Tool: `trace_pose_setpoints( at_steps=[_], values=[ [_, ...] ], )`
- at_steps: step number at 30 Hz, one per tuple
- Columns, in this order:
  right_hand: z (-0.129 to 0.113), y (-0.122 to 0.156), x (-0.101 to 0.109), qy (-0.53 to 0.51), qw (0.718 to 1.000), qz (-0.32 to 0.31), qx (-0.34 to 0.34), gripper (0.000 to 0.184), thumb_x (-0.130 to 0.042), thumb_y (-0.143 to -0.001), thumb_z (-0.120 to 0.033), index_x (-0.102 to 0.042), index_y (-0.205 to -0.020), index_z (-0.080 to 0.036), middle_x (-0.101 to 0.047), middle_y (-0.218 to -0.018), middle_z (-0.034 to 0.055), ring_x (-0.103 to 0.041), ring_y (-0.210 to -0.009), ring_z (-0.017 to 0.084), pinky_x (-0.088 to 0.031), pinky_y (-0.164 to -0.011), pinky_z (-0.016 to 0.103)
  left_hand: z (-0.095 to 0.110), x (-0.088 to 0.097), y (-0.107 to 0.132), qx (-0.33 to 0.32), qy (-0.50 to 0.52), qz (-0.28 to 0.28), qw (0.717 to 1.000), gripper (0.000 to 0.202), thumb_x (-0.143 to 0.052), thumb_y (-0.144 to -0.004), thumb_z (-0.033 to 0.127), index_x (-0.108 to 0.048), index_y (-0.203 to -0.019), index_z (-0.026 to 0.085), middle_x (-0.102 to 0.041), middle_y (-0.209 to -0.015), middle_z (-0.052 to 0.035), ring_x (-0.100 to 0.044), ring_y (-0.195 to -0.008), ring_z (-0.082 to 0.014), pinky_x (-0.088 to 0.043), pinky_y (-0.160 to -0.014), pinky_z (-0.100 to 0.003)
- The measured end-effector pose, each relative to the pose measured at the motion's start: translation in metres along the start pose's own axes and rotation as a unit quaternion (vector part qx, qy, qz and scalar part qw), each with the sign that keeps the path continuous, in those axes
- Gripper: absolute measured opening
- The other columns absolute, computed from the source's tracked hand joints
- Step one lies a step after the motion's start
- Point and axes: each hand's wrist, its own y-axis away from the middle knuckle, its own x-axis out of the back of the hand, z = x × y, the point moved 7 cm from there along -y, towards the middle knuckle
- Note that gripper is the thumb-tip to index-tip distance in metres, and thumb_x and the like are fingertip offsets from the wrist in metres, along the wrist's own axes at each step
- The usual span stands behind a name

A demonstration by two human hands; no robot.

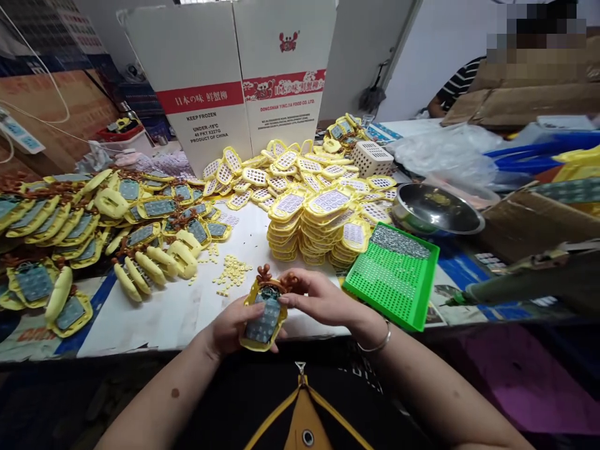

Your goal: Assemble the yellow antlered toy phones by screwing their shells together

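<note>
My left hand [230, 325] cradles a yellow toy phone shell [265, 315] with a grey keypad and brown antlers, held just over the table's near edge. My right hand [315, 296] is closed in a pinch at the shell's upper right, fingertips pressed on its top edge. Whether anything is between those fingertips is too small to see. A small heap of loose yellow buttons [231, 274] lies on the white sheet just beyond the shell.
Stacks of yellow front covers [313, 215] stand behind my hands. Assembled shells [70, 219] cover the left. A green tray [394, 275], steel bowl [434, 209] and white basket [372, 158] sit right. White cartons [234, 81] stand behind. Another person's arm [457, 84] shows far right.
</note>
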Motion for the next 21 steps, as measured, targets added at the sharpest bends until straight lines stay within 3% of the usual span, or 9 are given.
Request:
trace_pose_setpoints(
  at_steps=[1, 3, 6, 8, 10, 13, 15, 18, 21],
  values=[
    [-0.008, 0.002, 0.009, 0.058, 0.998, 0.020, 0.013, 0.029, -0.068, -0.084, -0.045, -0.065, -0.090, -0.017, -0.067, -0.076, 0.0015, -0.059, -0.061, 0.011, -0.051, -0.056, 0.026, -0.004, -0.002, -0.005, 0.004, 0.010, -0.009, 1.000, 0.034, -0.066, -0.085, 0.037, -0.072, -0.107, 0.012, -0.074, -0.098, -0.0153, -0.073, -0.080, -0.0256, -0.062, -0.062, -0.034],
    [-0.031, 0.005, 0.040, 0.199, 0.968, 0.136, 0.069, 0.025, -0.064, -0.088, -0.042, -0.067, -0.092, -0.017, -0.070, -0.079, 0.0041, -0.060, -0.064, 0.014, -0.051, -0.058, 0.029, -0.006, -0.004, -0.015, -0.004, 0.042, -0.018, 0.999, 0.040, -0.066, -0.085, 0.041, -0.071, -0.110, 0.010, -0.073, -0.106, -0.0175, -0.073, -0.080, -0.0242, -0.062, -0.061, -0.033],
    [-0.065, 0.007, 0.083, 0.430, 0.833, 0.306, 0.168, 0.019, -0.058, -0.092, -0.031, -0.070, -0.098, -0.017, -0.069, -0.095, 0.0110, -0.063, -0.085, 0.022, -0.053, -0.075, 0.040, -0.002, -0.001, -0.023, -0.029, 0.081, 0.008, 0.996, 0.056, -0.062, -0.084, 0.057, -0.069, -0.116, 0.012, -0.070, -0.117, -0.0187, -0.073, -0.084, -0.0250, -0.063, -0.064, -0.036],
    [-0.069, -0.004, 0.098, 0.545, 0.760, 0.306, 0.175, 0.017, -0.057, -0.091, -0.023, -0.070, -0.100, -0.018, -0.067, -0.105, 0.0136, -0.062, -0.095, 0.027, -0.051, -0.082, 0.046, 0.004, 0.002, -0.025, -0.043, 0.089, 0.038, 0.994, 0.066, -0.055, -0.084, 0.067, -0.069, -0.117, 0.012, -0.070, -0.117, -0.0189, -0.072, -0.083, -0.0259, -0.062, -0.062, -0.038],
    [-0.064, -0.019, 0.105, 0.613, 0.724, 0.274, 0.161, 0.014, -0.058, -0.089, -0.020, -0.071, -0.094, -0.019, -0.067, -0.111, 0.0134, -0.061, -0.099, 0.029, -0.050, -0.082, 0.047, 0.010, 0.004, -0.027, -0.058, 0.090, 0.060, 0.992, 0.067, -0.052, -0.085, 0.068, -0.069, -0.116, 0.012, -0.071, -0.115, -0.0191, -0.072, -0.080, -0.0260, -0.061, -0.060, -0.038],
    [-0.061, -0.026, 0.104, 0.646, 0.700, 0.255, 0.167, 0.013, -0.057, -0.090, -0.019, -0.070, -0.086, -0.021, -0.067, -0.116, 0.0106, -0.060, -0.106, 0.029, -0.050, -0.084, 0.045, 0.017, 0.003, -0.028, -0.084, 0.089, 0.075, 0.990, 0.063, -0.056, -0.084, 0.064, -0.070, -0.115, 0.011, -0.071, -0.110, -0.0182, -0.070, -0.079, -0.0250, -0.060, -0.060, -0.037],
    [-0.066, -0.018, 0.096, 0.642, 0.694, 0.258, 0.199, 0.014, -0.055, -0.092, -0.017, -0.068, -0.093, -0.022, -0.067, -0.120, 0.0092, -0.059, -0.114, 0.028, -0.047, -0.093, 0.047, 0.021, 0.002, -0.029, -0.105, 0.094, 0.078, 0.987, 0.068, -0.064, -0.078, 0.064, -0.069, -0.117, 0.009, -0.072, -0.104, -0.0161, -0.068, -0.077, -0.0230, -0.059, -0.060, -0.034],
    [-0.076, 0.007, 0.077, 0.628, 0.689, 0.245, 0.266, 0.022, -0.052, -0.093, -0.011, -0.063, -0.109, -0.022, -0.068, -0.125, 0.0084, -0.058, -0.122, 0.025, -0.040, -0.106, 0.048, 0.028, -0.003, -0.029, -0.142, 0.099, 0.075, 0.982, 0.076, -0.071, -0.068, 0.069, -0.070, -0.115, 0.009, -0.071, -0.101, -0.0139, -0.064, -0.073, -0.0192, -0.055, -0.055, -0.029],
    [-0.081, 0.038, 0.053, 0.613, 0.695, 0.202, 0.317, 0.032, -0.054, -0.091, -0.009, -0.060, -0.119, -0.023, -0.069, -0.126, 0.0072, -0.059, -0.123, 0.023, -0.040, -0.108, 0.047, 0.035, -0.012, -0.026, -0.173, 0.077, 0.066, 0.980, 0.079, -0.070, -0.062, 0.075, -0.071, -0.113, 0.015, -0.068, -0.114, -0.0151, -0.061, -0.070, -0.0176, -0.051, -0.051, -0.028]
  ],
)
